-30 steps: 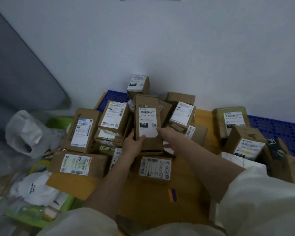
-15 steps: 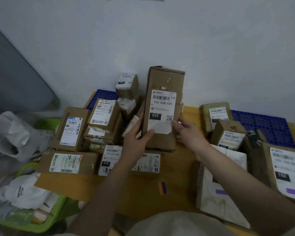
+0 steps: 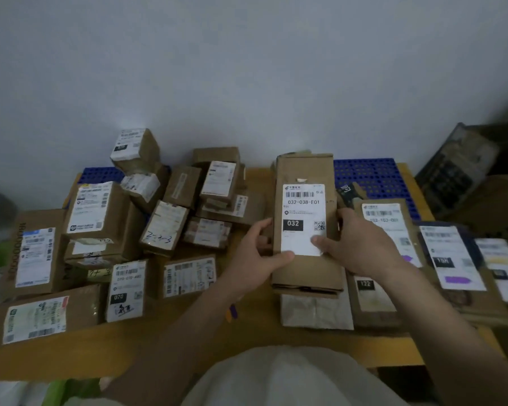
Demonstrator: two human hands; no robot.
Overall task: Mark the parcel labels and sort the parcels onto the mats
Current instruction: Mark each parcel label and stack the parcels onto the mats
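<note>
A yellow worktop (image 3: 276, 341) stands against a pale wall (image 3: 247, 68), blue mat (image 3: 373, 177) at the back, parcels heaped left. The box (image 3: 305, 268) held upright right of the heap reads "032-038-E01" and "032". Left hand (image 3: 258, 259) and right hand (image 3: 355, 244) clasp its sides, thumbs on the label (image 3: 303, 206).

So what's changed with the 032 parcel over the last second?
Both hands, left hand and right hand, lifted the 032 parcel off the left pile and carried it right, over the marked parcels. Both hands still grip it; the pile looks undisturbed.
</note>
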